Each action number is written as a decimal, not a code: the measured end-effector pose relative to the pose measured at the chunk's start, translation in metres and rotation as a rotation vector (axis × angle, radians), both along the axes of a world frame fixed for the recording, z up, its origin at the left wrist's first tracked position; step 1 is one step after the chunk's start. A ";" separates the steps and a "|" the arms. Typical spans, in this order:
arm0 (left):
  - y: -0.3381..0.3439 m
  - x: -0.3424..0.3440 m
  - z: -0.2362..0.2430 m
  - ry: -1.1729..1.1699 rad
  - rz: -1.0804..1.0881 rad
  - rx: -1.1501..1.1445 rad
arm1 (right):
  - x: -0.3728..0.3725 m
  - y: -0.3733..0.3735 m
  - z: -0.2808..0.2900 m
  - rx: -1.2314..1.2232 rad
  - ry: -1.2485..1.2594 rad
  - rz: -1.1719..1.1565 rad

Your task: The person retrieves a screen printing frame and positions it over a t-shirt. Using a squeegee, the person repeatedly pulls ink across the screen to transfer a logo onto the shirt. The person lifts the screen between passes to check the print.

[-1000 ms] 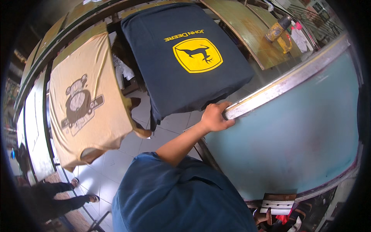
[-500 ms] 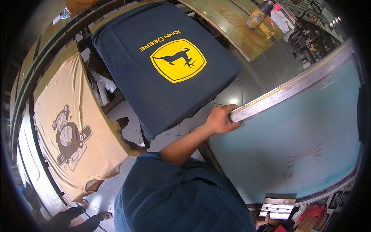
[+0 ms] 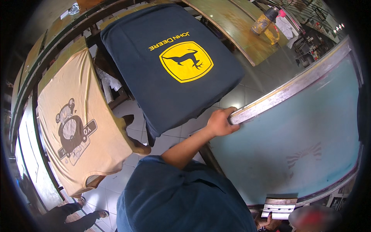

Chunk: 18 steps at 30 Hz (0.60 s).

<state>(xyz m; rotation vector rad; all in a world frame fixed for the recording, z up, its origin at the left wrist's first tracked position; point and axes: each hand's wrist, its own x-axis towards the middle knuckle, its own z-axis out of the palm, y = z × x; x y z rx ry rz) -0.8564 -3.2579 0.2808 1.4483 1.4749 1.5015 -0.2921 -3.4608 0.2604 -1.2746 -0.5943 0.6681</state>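
My left hand (image 3: 222, 121) is closed round the near-left corner of a large screen-printing frame (image 3: 293, 85), its fingers over the metal edge. Pale blue-green mesh (image 3: 270, 143) fills this frame, with a faint striped pattern at its lower right. Down at the lower edge, my right hand (image 3: 266, 221) grips a squeegee (image 3: 279, 208) with a silver metal holder, beside the frame's near side. Only part of that hand shows.
A dark blue T-shirt (image 3: 135, 77) with a yellow deer emblem lies stretched on a board. A tan T-shirt (image 3: 85, 154) with a brown bear print is left of it. Farther back lies a yellow-and-black heat gun (image 3: 264, 21). Another person's legs (image 3: 77, 218) show at lower left.
The view has turned a little, so both T-shirts sit slightly farther right. My left hand keeps its hold on the frame, and the squeegee stays in my right hand.
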 end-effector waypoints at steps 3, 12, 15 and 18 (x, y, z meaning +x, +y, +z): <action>-0.003 -0.003 -0.001 0.018 0.005 0.000 | 0.003 0.001 -0.001 0.007 -0.002 0.001; -0.010 -0.009 -0.008 0.032 0.029 -0.003 | 0.005 0.001 0.006 0.009 0.023 0.064; -0.012 -0.011 -0.007 0.026 0.037 0.009 | 0.009 0.001 0.006 -0.025 0.037 0.111; -0.012 -0.012 -0.009 0.037 0.037 0.025 | 0.006 0.000 0.007 0.001 0.035 0.127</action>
